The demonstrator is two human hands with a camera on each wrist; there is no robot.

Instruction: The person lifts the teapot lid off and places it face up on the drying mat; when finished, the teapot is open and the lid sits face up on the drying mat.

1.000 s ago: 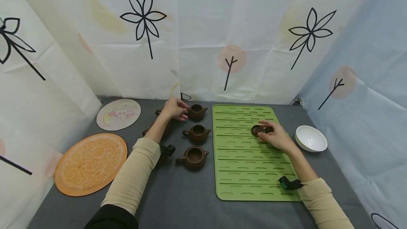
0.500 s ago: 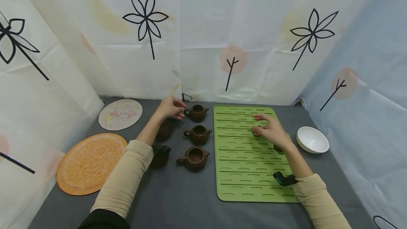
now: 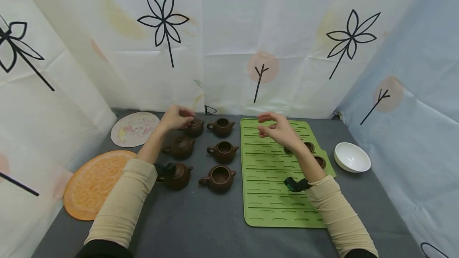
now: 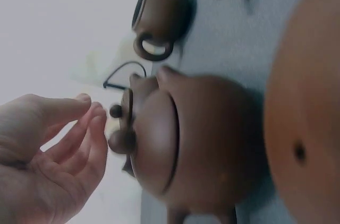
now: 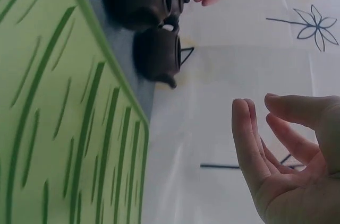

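In the head view we see our left hand (image 3: 176, 117) at centre left of the frame, hovering just over the lidded teapot (image 3: 194, 127) at the far end of the left column of pots. The left wrist view shows its fingers (image 4: 87, 128) loosely curved and relaxed beside the knob of that teapot's lid (image 4: 154, 147), gripping nothing; whether a fingertip grazes the knob we cannot tell.

Our right hand (image 3: 277, 129) is raised near the middle of the frame, above the far part of the green mat (image 3: 272, 206), its fingers (image 5: 249, 144) relaxed and empty.

On the grey surface (image 3: 201, 226) the pots stand in two columns. The left column has three lidded teapots, the middle one (image 3: 180, 147) and the near one (image 3: 177, 175) partly behind our left forearm. The right column has three open pots (image 3: 222, 151) without lids.

Small brown lids (image 3: 320, 161) lie on the mat, right of centre, partly hidden by our right wrist. A white bowl (image 3: 351, 157) sits just right of the mat. At lower left lies an orange round plate (image 3: 97, 182), with a pale painted disc (image 3: 134, 128) beyond it.
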